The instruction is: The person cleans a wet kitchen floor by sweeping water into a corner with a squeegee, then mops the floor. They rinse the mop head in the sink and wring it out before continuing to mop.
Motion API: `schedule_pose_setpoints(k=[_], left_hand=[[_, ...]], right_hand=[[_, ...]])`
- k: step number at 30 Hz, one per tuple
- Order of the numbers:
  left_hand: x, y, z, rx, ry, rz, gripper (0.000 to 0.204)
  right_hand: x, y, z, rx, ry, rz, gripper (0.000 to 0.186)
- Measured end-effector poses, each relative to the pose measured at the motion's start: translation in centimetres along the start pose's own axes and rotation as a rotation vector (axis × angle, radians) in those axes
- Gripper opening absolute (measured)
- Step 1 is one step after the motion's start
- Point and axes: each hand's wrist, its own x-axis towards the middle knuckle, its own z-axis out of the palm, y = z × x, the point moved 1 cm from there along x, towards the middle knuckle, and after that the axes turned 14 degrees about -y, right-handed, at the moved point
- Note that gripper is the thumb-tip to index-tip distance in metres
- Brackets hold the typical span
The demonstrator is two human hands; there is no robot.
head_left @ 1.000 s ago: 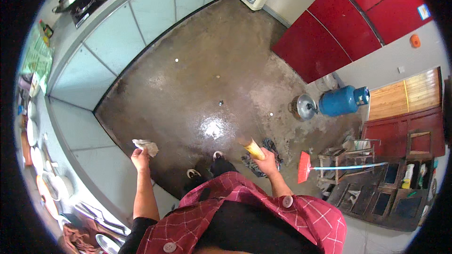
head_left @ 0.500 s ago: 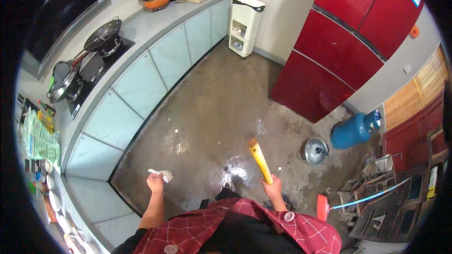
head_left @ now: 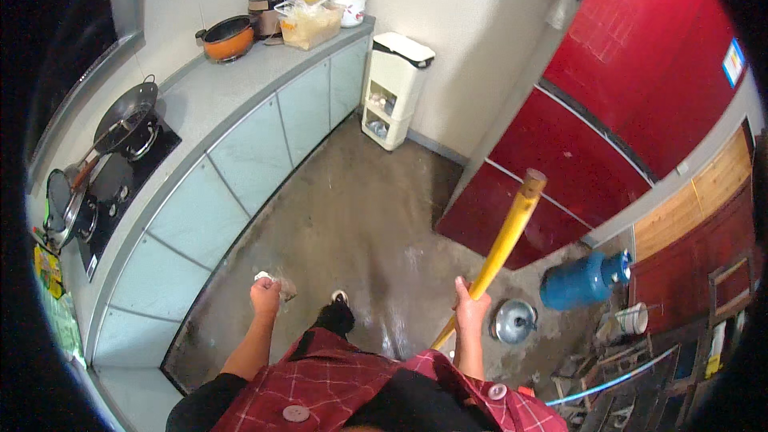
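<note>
My left hand (head_left: 265, 296) is closed around a crumpled white piece of tissue or thin cloth (head_left: 286, 287), held over the floor left of my body. Its exact kind is hard to tell, and motion blurs its loose end. In my right hand (head_left: 472, 309) is a yellow wooden pole (head_left: 510, 232), gripped with the fingers wrapped round it. The pole tilts up and to the right, its worn brown tip in front of the red fridge. Its lower part runs down past my wrist, where my red checked clothing hides the end.
Along the left runs a counter (head_left: 184, 88) with a gas stove (head_left: 132, 168) and wok (head_left: 128, 116). Ahead stand a white shelf rack (head_left: 392, 96) and red fridge (head_left: 560, 144). A metal pot (head_left: 514, 322), blue gas cylinder (head_left: 576, 282) and wooden furniture (head_left: 680, 376) occupy the right.
The pole's tip has swung up and to the right in my right hand. My view has moved forward, with one foot now ahead. The left hand still holds the white piece.
</note>
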Motion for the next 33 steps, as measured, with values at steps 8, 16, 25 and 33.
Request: schedule_pose_setpoints(k=[8,16,25,33], left_hand=[[23.8,12.5,7.5,0.153,-0.007,0.116,0.018],[38.2,21.7,14.7,0.108,-0.134,0.231,0.018],[52.7,19.2,18.9,0.395,-0.146,-0.033,0.026],[67.1,26.3,29.1,0.313,-0.373,0.030,0.024]], right_hand=[[17.6,-2.9,8.0,0.040,0.216,0.079,0.019],[34.6,4.5,15.4,-0.022,0.183,0.223,0.026],[54.7,1.5,23.0,-0.194,0.142,0.220,0.036],[74.4,-1.8,24.2,-0.304,0.502,0.322,0.037]])
